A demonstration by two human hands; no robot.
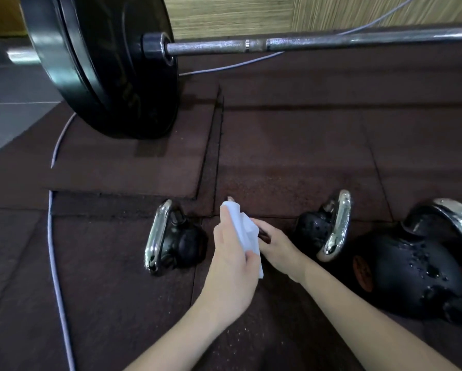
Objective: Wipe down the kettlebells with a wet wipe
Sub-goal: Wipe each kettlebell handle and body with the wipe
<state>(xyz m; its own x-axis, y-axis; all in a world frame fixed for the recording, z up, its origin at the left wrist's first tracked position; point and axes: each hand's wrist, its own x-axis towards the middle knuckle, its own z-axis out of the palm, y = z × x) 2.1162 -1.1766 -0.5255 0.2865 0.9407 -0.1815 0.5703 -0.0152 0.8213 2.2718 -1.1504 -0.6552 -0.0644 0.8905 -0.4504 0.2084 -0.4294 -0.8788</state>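
both forearms reach forward, left hand (231,253) and right hand (276,246) meeting, fingers curled.

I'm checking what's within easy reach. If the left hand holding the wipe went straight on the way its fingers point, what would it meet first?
Probably bare rubber floor mat. The left hand, holding the wet wipe, points up-frame between the left kettlebell and middle kettlebell. Height above the mat is unclear.

I see a barbell (318,42) with a black weight plate (101,65) resting on dark rubber floor mats (291,156). A pale cable (54,236) runs along the mats at left; grey floor tiles (10,97) adjoin.
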